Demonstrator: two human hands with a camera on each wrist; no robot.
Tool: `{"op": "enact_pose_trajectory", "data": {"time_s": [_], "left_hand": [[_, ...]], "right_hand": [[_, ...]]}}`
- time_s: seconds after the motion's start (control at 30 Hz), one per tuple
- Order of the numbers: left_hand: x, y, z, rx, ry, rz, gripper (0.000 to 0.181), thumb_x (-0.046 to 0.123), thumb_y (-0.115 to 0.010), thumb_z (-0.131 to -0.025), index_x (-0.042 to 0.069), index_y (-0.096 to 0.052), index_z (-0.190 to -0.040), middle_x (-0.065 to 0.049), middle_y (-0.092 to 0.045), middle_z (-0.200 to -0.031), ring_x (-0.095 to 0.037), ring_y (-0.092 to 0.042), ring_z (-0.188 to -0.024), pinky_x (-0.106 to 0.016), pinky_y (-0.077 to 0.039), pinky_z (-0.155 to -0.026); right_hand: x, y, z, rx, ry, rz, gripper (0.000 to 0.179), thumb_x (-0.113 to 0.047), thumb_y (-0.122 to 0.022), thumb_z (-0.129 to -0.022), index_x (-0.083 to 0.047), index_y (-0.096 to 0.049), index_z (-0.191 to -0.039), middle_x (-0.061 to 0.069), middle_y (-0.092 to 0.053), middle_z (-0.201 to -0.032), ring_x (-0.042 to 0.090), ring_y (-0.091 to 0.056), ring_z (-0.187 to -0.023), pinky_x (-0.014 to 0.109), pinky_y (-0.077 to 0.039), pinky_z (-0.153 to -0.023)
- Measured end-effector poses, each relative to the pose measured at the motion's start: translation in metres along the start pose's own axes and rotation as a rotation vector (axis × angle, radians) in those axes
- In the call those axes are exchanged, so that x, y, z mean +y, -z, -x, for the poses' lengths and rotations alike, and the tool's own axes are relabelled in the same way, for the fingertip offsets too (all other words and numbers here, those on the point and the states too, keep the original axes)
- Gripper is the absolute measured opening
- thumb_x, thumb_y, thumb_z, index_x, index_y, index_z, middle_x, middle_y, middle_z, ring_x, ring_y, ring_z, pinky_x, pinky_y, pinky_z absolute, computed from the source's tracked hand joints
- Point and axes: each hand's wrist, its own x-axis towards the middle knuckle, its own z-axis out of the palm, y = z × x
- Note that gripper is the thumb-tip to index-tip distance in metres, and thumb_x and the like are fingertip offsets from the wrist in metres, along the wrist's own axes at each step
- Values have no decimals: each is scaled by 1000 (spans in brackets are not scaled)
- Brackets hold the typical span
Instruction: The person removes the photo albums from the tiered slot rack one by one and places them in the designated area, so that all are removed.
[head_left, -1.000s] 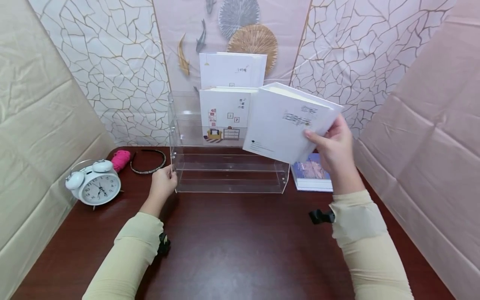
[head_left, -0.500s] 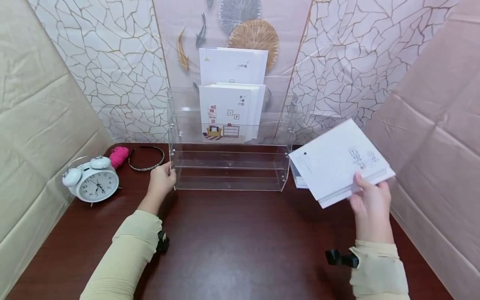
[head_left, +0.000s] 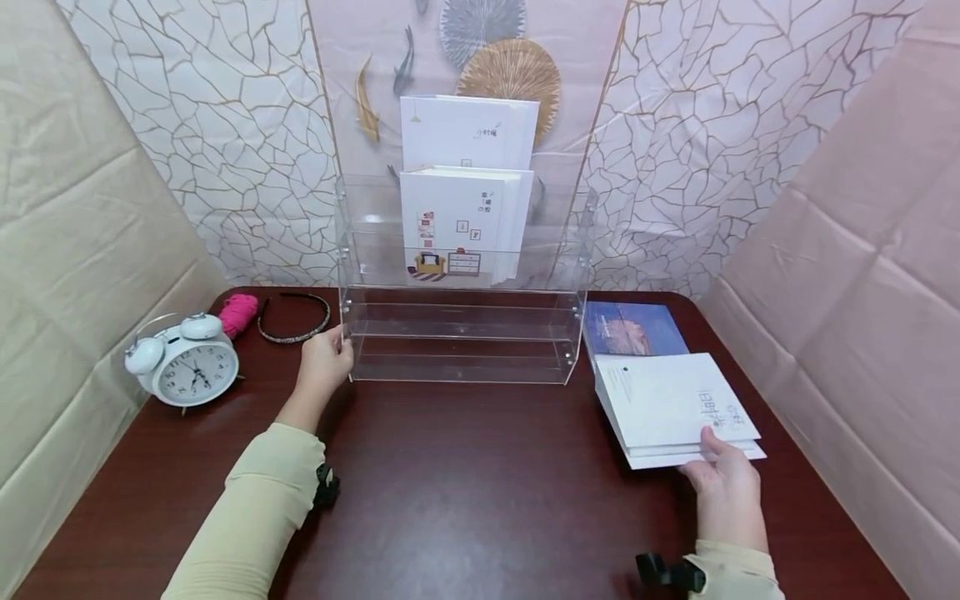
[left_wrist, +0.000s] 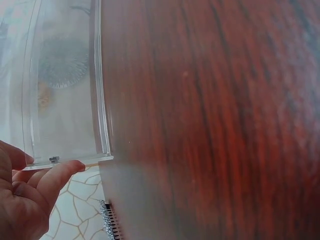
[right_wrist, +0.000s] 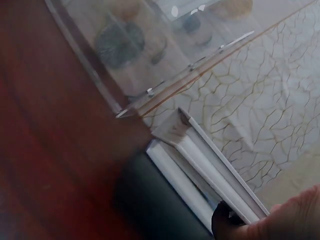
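My right hand [head_left: 723, 487] grips white hardcover books [head_left: 667, 400] by their near edge, thumb on top. In the head view they overlap the near part of a blue-covered book [head_left: 637, 329] lying on the table. The right wrist view shows the held books' page edges [right_wrist: 215, 170] just above the lower book. My left hand [head_left: 322, 362] pinches the left side panel of a clear acrylic tiered rack [head_left: 461, 371]; in the left wrist view, thumb and fingers lie on either side of the panel [left_wrist: 42, 165]. White books [head_left: 457, 225] stand upright in the rack's upper tiers.
Left of the rack are a white twin-bell alarm clock [head_left: 191, 367], a pink yarn bundle [head_left: 238, 315] and a dark glittery headband [head_left: 296, 337]. Fabric-covered walls [head_left: 840, 275] close in the dark wood table [head_left: 465, 483] at the back and both sides.
My right hand has carried the white books from in front of the rack to the right and down, over the blue-covered book. My left hand stays on the rack's side.
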Motion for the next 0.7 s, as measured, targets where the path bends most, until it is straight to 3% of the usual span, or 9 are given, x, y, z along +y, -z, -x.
{"op": "enact_pose_trajectory", "data": {"time_s": [0.23,0.37,0.5,0.63,0.7], "left_hand": [[-1,-2,0,14,-19,0,32,-1,-51,-82,-8,-65,-109,11,-33,-41,-15,-35,-45,-34,-35,-49],[0,-1,-1,15,-11,1,31,-1,-51,-82,-7,-65,-110,4,-43,-44,-16,-39,-48,-33,-37,-51],[2,2,-1,-16,30,7,33,0,-52,-85,-8,-63,-115,-1,-49,-47,-13,-38,-46,-33,-40,-55],[3,3,0,-38,46,13,35,1,-51,-86,-8,-61,-118,-3,-50,-47,-11,-36,-43,-35,-42,-57],[3,2,1,-27,36,14,34,1,-51,-85,-8,-62,-117,-7,-55,-50,-12,-40,-45,-38,-45,-59]], "right_hand": [[5,11,-1,48,63,75,53,1,-44,-95,-34,-31,-132,-14,-46,-128,2,-32,-123,32,-13,-108],[10,13,-2,75,162,113,56,6,-44,-93,-30,-32,-134,-11,-42,-133,7,-38,-120,35,-20,-107],[16,12,-2,133,296,171,66,17,-43,-88,-24,-32,-138,-5,-48,-125,10,-49,-107,37,-41,-92],[22,12,0,193,372,251,84,20,-43,-85,-31,-16,-146,-6,-38,-132,10,-44,-111,32,-48,-78],[23,13,1,217,394,284,90,18,-43,-85,-35,-7,-148,-8,-31,-137,11,-40,-115,31,-47,-82]]}}
